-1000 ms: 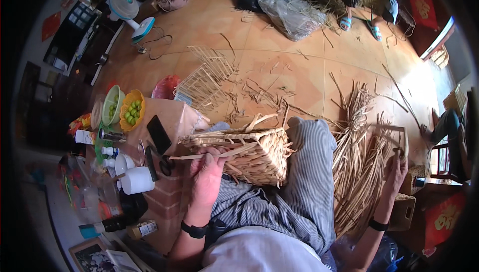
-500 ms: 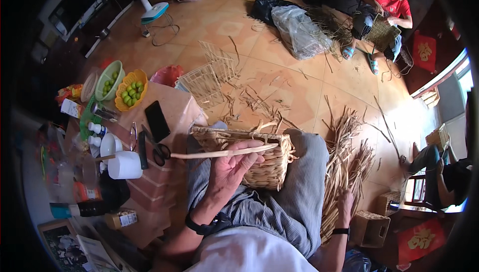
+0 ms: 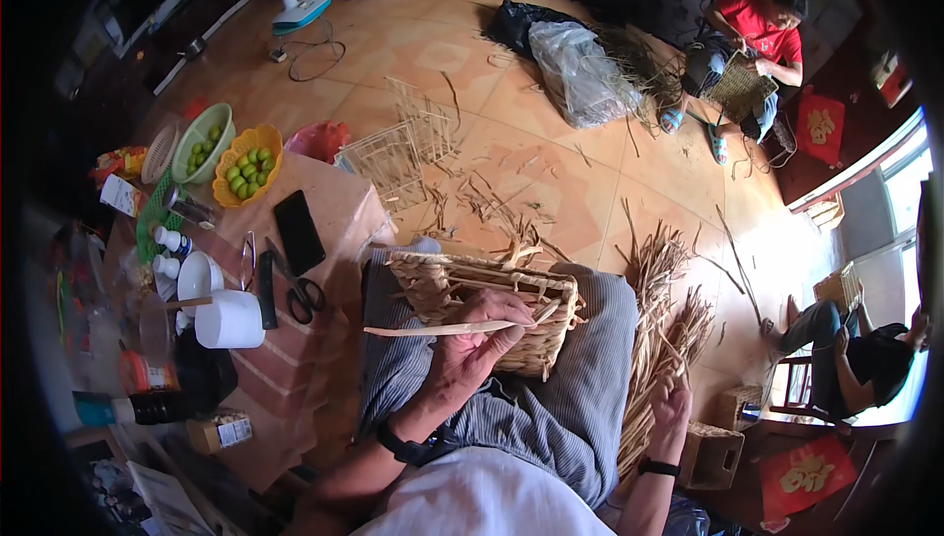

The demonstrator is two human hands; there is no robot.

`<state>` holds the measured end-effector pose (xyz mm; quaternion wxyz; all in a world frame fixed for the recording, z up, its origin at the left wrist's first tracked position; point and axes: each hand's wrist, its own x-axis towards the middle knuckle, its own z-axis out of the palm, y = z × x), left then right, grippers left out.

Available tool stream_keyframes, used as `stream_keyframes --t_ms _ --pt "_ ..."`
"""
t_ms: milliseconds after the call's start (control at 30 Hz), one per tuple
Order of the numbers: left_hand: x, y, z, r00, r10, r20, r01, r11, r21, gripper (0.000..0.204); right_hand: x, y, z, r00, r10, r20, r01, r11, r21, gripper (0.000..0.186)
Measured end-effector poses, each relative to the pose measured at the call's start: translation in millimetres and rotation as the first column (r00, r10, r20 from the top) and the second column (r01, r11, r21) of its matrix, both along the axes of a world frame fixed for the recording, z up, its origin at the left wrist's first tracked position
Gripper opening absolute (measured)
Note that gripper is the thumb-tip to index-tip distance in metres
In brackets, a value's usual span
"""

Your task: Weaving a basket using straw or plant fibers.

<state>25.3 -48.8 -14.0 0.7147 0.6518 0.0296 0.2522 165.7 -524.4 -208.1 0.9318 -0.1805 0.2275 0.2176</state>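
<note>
A woven basket [image 3: 511, 354] of dried plant stalks rests on my lap between my thighs, its open side toward the far left. Over its near side, my left hand [image 3: 482, 334] pinches a pale flat strip of dried stalk [image 3: 408, 330], which sticks out to the left. The strip's other end lies near the basket's right corner. To the right of my knee is a loose bundle of dried stalks [image 3: 644, 325]. My right hand [image 3: 672, 400] is at the bundle's near right side, fingers curled closed on what looks like one thin stalk.
On the left, a table [image 3: 339, 211] holds scissors [image 3: 307, 298], a phone [image 3: 299, 231], a white cup [image 3: 229, 320] and bowls of green fruit [image 3: 248, 178]. Stalk scraps and a wire frame [image 3: 383, 167] lie ahead. Two people [image 3: 762, 34] sit weaving at the right.
The view has shifted slightly. My left hand has turned and lowered the strip toward the basket's near side. My right hand has come up a little, its fingers now curled more clearly.
</note>
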Motion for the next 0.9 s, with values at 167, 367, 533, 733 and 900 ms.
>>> stream_keyframes --t_ms 167,367,533,733,900 --pt "0 -4 -7 1.000 0.014 0.009 -0.013 0.996 -0.091 0.005 61 136 122 0.933 0.033 0.358 0.100 0.933 -0.345 0.038" --pt "-12 -1 -6 0.999 -0.004 -0.039 -0.002 0.988 -0.157 0.012 -6 287 276 0.435 0.651 0.622 -0.049 0.707 -0.706 0.025" --pt "-16 -4 12 0.986 -0.104 -0.133 0.067 0.964 -0.257 0.022 -48 311 282 0.135 0.961 0.243 0.333 0.188 -0.924 0.023" --pt "-14 -4 7 0.993 -0.089 -0.076 0.083 0.993 -0.080 0.019 -74 313 270 0.145 0.963 0.226 0.452 0.139 -0.881 0.017" --pt "-8 -15 6 0.990 -0.047 -0.135 -0.026 0.868 -0.496 0.010 -73 300 257 0.310 0.925 0.218 0.330 0.110 -0.937 0.021"
